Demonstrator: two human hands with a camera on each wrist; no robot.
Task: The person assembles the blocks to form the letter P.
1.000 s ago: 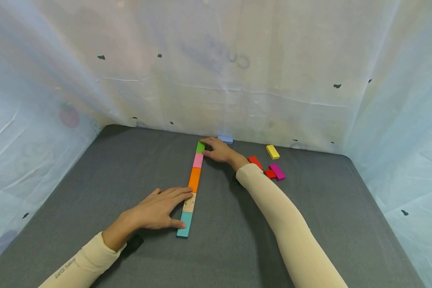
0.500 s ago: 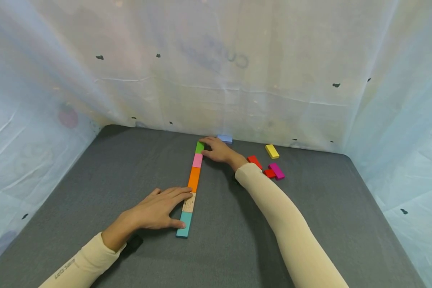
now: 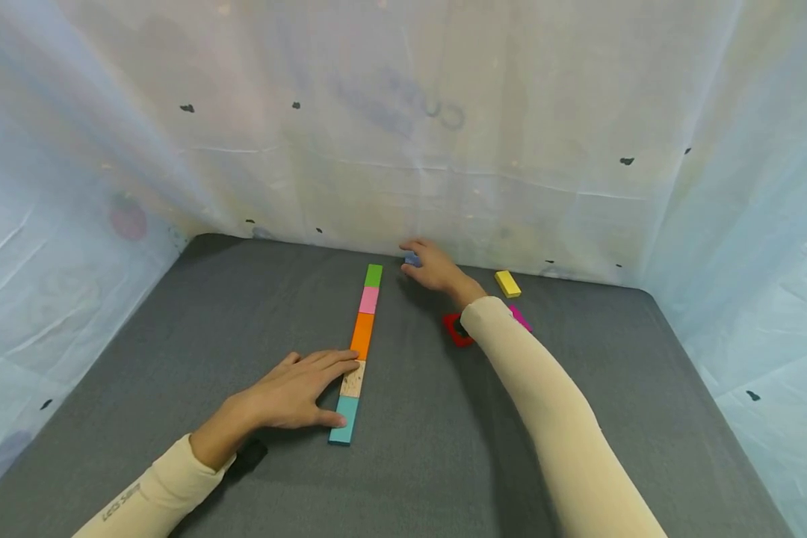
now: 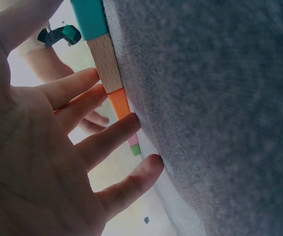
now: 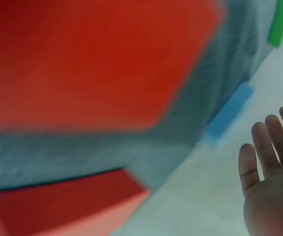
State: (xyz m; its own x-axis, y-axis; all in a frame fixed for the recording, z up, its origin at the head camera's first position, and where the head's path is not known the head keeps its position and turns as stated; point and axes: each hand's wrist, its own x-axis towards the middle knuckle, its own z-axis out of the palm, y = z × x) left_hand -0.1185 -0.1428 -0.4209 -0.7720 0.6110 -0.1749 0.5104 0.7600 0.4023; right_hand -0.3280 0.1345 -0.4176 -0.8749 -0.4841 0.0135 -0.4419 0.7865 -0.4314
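Note:
A straight row of blocks lies on the dark grey surface: green (image 3: 373, 275), pink (image 3: 369, 300), orange (image 3: 362, 333), speckled wood (image 3: 353, 380) and teal (image 3: 344, 423). My left hand (image 3: 294, 390) rests beside the row, its fingers extended against the wood and orange blocks and its thumb on the teal one. In the left wrist view that hand (image 4: 53, 142) has spread fingers by the wood block (image 4: 105, 64). At the back, my right hand (image 3: 437, 267) is over the blue block (image 3: 412, 259), partly covering it. The right wrist view shows the hand (image 5: 274, 172) with relaxed fingers near the blue block (image 5: 229, 113).
A yellow block (image 3: 507, 284) lies at the back right. Under and beside my right forearm are a red block (image 3: 456, 330) and a magenta block (image 3: 521, 318), both partly hidden. A pale curtain (image 3: 403, 187) hangs along the back edge and both sides.
My right hand has left the green block and moved right to the blue one. Its forearm now covers more of the red and magenta blocks. The left hand has stayed in place.

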